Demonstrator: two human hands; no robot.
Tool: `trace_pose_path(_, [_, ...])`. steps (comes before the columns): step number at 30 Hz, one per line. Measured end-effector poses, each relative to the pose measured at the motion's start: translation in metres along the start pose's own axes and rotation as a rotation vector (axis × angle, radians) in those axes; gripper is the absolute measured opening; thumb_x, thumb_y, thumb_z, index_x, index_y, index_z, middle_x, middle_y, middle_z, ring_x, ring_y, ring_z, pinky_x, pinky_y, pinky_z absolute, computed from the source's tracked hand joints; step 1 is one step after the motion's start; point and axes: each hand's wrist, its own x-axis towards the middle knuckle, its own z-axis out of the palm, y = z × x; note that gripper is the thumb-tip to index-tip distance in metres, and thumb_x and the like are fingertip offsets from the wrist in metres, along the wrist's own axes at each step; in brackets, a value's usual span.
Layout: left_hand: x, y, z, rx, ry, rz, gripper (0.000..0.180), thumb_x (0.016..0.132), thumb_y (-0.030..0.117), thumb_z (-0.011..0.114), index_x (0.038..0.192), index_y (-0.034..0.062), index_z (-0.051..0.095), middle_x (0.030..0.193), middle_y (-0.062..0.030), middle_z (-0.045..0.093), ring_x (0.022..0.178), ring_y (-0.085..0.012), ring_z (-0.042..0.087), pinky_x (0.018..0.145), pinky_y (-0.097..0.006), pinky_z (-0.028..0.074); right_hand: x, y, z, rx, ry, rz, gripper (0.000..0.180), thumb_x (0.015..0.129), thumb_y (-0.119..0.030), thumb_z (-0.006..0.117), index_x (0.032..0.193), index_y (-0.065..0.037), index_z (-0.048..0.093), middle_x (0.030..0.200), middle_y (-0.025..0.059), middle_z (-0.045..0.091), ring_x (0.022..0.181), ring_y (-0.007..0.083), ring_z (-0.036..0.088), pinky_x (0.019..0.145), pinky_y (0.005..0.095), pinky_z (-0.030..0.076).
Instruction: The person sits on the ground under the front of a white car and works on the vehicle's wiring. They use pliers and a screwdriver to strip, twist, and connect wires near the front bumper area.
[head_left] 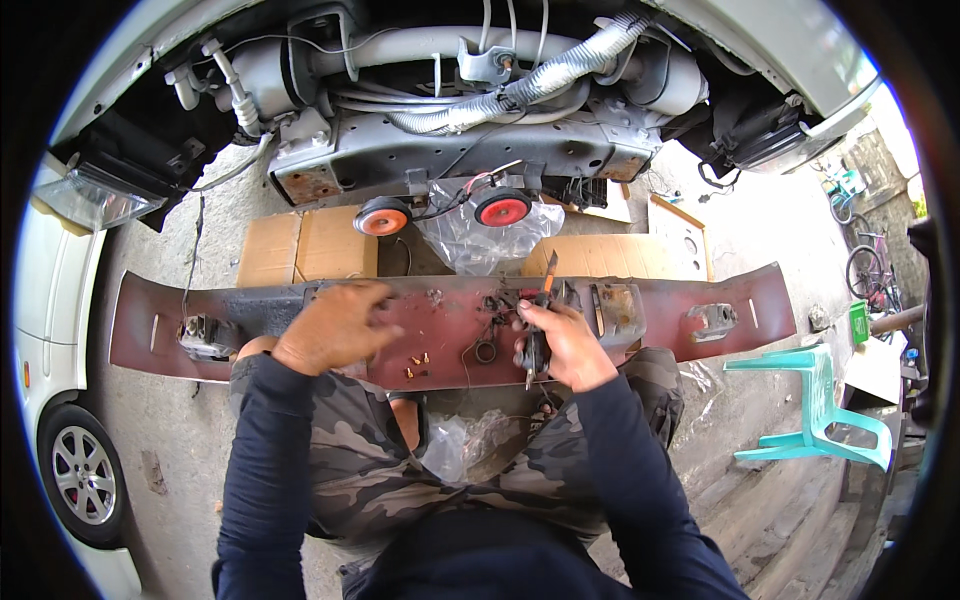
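Observation:
A long curved bumper [440, 330], dark red inside, lies across my knees. Over its middle-left part hovers my left hand [335, 325], fingers spread and holding nothing. My right hand [565, 340] is closed round a slim tool [551, 272] with an orange section and a dark pointed tip; a dark part with a metal end [531, 375] sticks out below the same fist, and I cannot tell if it is one piece. Between the hands lie several small brass-coloured screws [420, 362], a black ring [486, 352] and bits of dark wire [492, 312].
Ahead is a vehicle's bare front frame [460, 150], with an orange-faced horn [382, 216] and a red-faced horn [503, 208] hanging below. Cardboard [320, 243] and clear plastic [480, 235] lie beneath. A turquoise chair [820, 405] stands right; a white car [60, 330] is left.

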Motion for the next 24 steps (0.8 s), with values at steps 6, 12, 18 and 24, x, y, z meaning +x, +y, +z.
trace_pose_path(6, [0.016, 0.069, 0.059, -0.758, -0.285, 0.058, 0.086, 0.093, 0.050, 0.076, 0.150, -0.0027, 0.040, 0.136, -0.0242, 0.061, 0.120, -0.0275, 0.063, 0.103, -0.038, 0.049, -0.035, 0.005, 0.053, -0.786, -0.061, -0.634, 0.034, 0.097, -0.027, 0.072, 0.097, 0.003, 0.057, 0.087, 0.0205, 0.063, 0.078, 0.0287, 0.060, 0.076, 0.0414, 0.048])
trace_pose_path(12, [0.014, 0.069, 0.061, -0.943, -0.301, -0.093, 0.074, 0.099, 0.049, 0.069, 0.150, 0.0020, 0.043, 0.120, -0.0087, 0.065, 0.096, -0.0146, 0.066, 0.084, -0.033, 0.055, -0.039, 0.005, 0.036, -0.741, -0.122, -0.564, 0.028, 0.096, -0.023, 0.073, 0.108, 0.002, 0.069, 0.094, 0.0166, 0.067, 0.086, 0.0279, 0.066, 0.079, 0.0385, 0.052])
trace_pose_path(18, [0.028, 0.098, 0.084, -0.753, -0.006, 0.059, 0.049, 0.104, 0.043, 0.059, 0.127, -0.0008, 0.063, 0.106, -0.0196, 0.071, 0.093, -0.0280, 0.070, 0.080, -0.039, 0.055, -0.065, -0.006, 0.022, -0.952, -0.063, -0.884, 0.033, 0.087, -0.014, 0.079, 0.115, -0.001, 0.069, 0.106, 0.0151, 0.063, 0.098, 0.0329, 0.065, 0.088, 0.0403, 0.052])
trace_pose_path(24, [0.045, 0.140, 0.089, -0.704, 0.289, 0.122, 0.052, 0.106, 0.044, 0.056, 0.102, -0.0064, 0.067, 0.080, -0.0205, 0.071, 0.076, -0.0340, 0.073, 0.072, -0.042, 0.056, -0.079, 0.017, -0.020, -0.750, 0.092, -0.532, 0.050, 0.086, -0.010, 0.079, 0.127, 0.008, 0.060, 0.133, 0.0182, 0.065, 0.116, 0.0260, 0.064, 0.099, 0.0383, 0.050])
